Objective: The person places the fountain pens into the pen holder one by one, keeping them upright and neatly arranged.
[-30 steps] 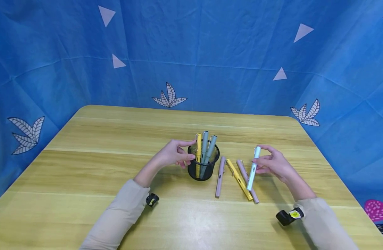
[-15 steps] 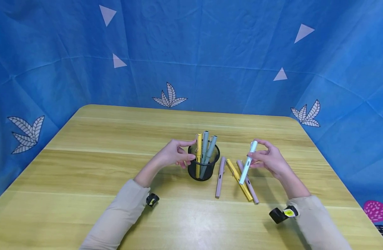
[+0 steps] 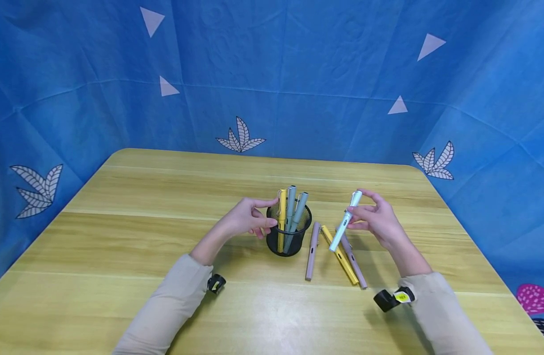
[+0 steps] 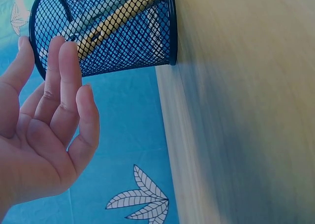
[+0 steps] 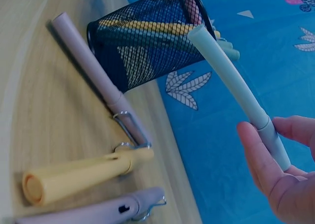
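A black mesh pen holder (image 3: 286, 244) stands upright mid-table, holding a yellow pen (image 3: 282, 209) and two grey-blue pens (image 3: 300, 209). My left hand (image 3: 249, 217) is at its left side, thumb and index finger spread round the rim. In the left wrist view the other fingers are bent loosely beside the mesh. My right hand (image 3: 378, 219) pinches a light blue pen (image 3: 344, 222) near its capped end, tilted, its lower end pointing left and down above the loose pens. On the table lie a purple pen (image 3: 312, 251), a yellow pen (image 3: 346, 266) and another purple pen (image 3: 355, 264).
The light wooden table (image 3: 165, 197) runs back to a blue patterned cloth (image 3: 272, 59) hanging behind and at the sides. A small black wrist camera (image 3: 216, 284) sits at the left cuff, and another black wrist camera (image 3: 387, 300) at the right.
My right hand has moved left and slightly farther back with the light blue pen, which leans more now. My left hand and the pen holder have stayed put.
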The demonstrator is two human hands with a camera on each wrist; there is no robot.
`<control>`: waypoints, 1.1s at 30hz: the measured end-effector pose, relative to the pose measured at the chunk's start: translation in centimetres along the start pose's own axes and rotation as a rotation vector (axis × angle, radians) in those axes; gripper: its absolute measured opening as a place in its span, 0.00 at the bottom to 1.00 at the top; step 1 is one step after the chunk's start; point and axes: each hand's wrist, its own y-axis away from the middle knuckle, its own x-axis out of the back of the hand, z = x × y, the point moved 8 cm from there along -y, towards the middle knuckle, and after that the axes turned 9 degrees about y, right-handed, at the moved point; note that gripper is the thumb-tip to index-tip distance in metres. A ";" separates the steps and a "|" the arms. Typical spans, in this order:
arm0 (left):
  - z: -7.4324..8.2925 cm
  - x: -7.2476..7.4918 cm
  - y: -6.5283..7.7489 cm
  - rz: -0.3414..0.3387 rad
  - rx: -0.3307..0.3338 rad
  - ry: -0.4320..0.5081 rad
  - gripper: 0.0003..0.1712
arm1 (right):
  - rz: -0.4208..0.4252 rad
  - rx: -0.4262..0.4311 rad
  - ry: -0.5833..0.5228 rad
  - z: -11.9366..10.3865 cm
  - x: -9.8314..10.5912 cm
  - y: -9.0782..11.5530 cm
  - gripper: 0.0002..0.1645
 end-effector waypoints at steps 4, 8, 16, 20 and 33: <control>0.0 0.0 0.0 0.002 0.012 -0.002 0.34 | 0.030 0.028 -0.036 -0.7 -0.2 -0.3 0.38; 0.1 0.1 -0.1 0.002 0.010 -0.001 0.34 | 0.059 0.071 -0.103 -1.4 -0.5 -0.4 0.35; 0.2 0.1 0.0 0.009 -0.002 -0.026 0.33 | 0.116 0.151 -0.193 -2.6 -0.9 -0.6 0.35; 0.5 0.2 -0.1 0.025 -0.037 -0.071 0.33 | 0.129 0.162 -0.209 -2.9 -1.3 -0.7 0.36; 0.8 0.6 0.2 0.072 -0.043 -0.134 0.33 | 0.140 0.170 -0.198 -3.2 -2.0 -1.0 0.36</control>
